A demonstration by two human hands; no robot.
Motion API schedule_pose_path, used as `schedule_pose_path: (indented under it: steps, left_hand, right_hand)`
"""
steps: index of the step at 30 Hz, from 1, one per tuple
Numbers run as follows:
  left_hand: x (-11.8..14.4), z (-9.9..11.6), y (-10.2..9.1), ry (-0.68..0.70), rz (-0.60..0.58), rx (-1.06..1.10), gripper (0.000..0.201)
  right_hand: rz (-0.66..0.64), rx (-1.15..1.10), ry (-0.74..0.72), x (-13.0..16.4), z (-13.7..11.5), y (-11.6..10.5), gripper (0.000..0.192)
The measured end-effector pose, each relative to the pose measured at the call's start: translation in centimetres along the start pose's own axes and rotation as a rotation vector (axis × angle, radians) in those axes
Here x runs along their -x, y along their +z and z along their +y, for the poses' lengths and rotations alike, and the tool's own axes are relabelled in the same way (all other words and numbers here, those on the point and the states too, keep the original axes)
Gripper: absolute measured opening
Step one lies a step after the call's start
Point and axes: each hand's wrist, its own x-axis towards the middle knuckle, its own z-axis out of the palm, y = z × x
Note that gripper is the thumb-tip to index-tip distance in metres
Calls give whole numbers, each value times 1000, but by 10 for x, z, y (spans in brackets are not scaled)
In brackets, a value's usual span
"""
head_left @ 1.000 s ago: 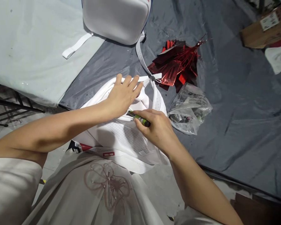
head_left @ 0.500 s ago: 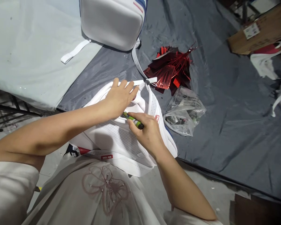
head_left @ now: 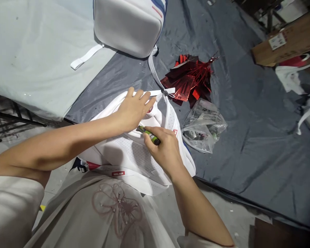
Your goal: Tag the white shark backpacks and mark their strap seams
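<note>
Since half a second ago little has shifted: the right hand (head_left: pixel 163 148) has slid a touch nearer along the white bag, and the view has drifted slightly.

The green marker (head_left: pixel 149 135) lies pinched in the right hand, its fingers (head_left: pixel 155 131) closed narrow around the barrel, the tip pointing left and far, touching the white backpack (head_left: pixel 134 151). The tip sits just beside the heel of the left hand (head_left: pixel 133 109). That hand lies flat on the bag's upper fold, fingers together and stretched out, pressing the fabric and holding nothing.

The backpack rests at the near edge of the desk (head_left: pixel 248 131), partly over the person's lap, its perforated white panel under the right hand. A small red label (head_left: pixel 118 173) is sewn at its near rim and a red tag (head_left: pixel 175 131) shows by the right knuckles; the writing on both is too small to read.

To the right, just beside the bag, lies a crumpled clear plastic bag (head_left: pixel 203 125). Farther off lies a heap of red foil tags (head_left: pixel 189 80). At the far edge stands a second white bag (head_left: pixel 129 24) with a loose strap (head_left: pixel 85 57). Far right sits a cardboard box (head_left: pixel 286 41) bearing a white sticker, unreadable.
</note>
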Motion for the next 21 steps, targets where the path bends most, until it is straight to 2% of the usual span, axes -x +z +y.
schedule_pose_path:
  steps: [3, 9, 14, 17, 21]
  left_hand:
    - [0, -1, 0, -1, -2, 19, 71]
    - [1, 1, -7, 13, -44, -23, 71]
    - [0, -1, -13, 1, -91, 39, 80]
    - [0, -11, -22, 18, -198, 21, 99]
    - [9, -19, -38, -149, -402, -14, 124]
  right_hand:
    - [27, 31, 24, 0, -1, 2, 27]
    - [37, -60, 27, -2, -4, 6, 27]
    - [43, -90, 41, -1, -3, 9, 27]
    - [64, -117, 59, 2, 3, 9, 28]
    - [132, -229, -21, 5, 9, 17, 28]
